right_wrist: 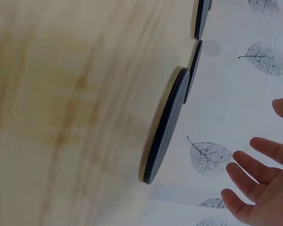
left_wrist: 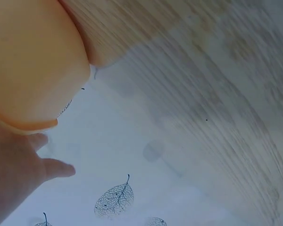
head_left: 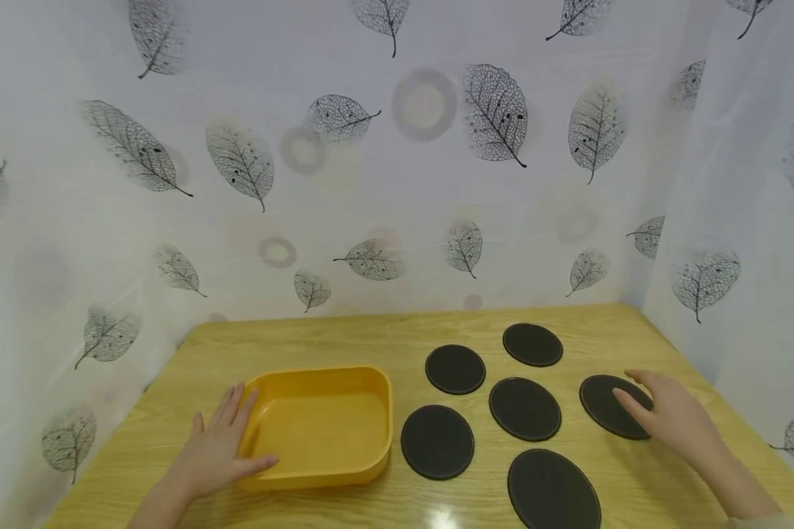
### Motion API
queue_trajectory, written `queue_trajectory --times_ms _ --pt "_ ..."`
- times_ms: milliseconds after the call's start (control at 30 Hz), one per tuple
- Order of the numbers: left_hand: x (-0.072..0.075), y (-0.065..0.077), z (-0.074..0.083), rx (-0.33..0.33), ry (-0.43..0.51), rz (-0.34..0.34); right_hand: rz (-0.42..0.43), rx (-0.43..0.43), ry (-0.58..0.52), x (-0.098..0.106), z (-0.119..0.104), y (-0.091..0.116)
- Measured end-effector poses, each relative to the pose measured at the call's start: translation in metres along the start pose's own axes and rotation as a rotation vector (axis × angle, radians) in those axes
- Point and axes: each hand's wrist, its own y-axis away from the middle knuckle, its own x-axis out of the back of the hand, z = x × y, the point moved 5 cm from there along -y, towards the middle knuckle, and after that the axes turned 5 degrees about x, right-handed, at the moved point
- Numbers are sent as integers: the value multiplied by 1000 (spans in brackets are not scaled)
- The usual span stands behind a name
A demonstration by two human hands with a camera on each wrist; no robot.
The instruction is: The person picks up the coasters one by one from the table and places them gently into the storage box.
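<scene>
A yellow plastic basin [head_left: 324, 426] sits on the left half of the table. My left hand [head_left: 215, 448] rests on its left rim with fingers straight and spread, the thumb reaching over the near left corner. In the left wrist view the basin's wall [left_wrist: 37, 52] shows above that hand [left_wrist: 19, 165]. Several round black coasters lie flat to the right of the basin. Over the rightmost coaster [head_left: 605, 404] hovers my right hand [head_left: 675, 411], thumb and fingers apart, holding nothing. From the right wrist, the hand [right_wrist: 269, 179] appears spread beside a coaster with stacked layers at its edge [right_wrist: 165, 127].
The other coasters include a far one [head_left: 532, 344], a middle one [head_left: 525, 408], a near one [head_left: 553, 491] and one beside the basin [head_left: 437, 441]. A white leaf-patterned curtain [head_left: 423, 198] surrounds the wooden table [head_left: 304, 339] at its back and sides.
</scene>
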Motion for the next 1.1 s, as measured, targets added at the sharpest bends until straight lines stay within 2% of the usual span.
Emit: queue_trajectory --times_ms 200,600,1100 --pt "-2 2 -2 -9 15 -38 -56 -5 -27 -6 16 -10" --pt "-2 3 -1 -25 40 -58 -146 0 -33 -20 41 -28" --pt "-3 2 -3 -28 23 -70 -308 31 -112 -38 56 -29"
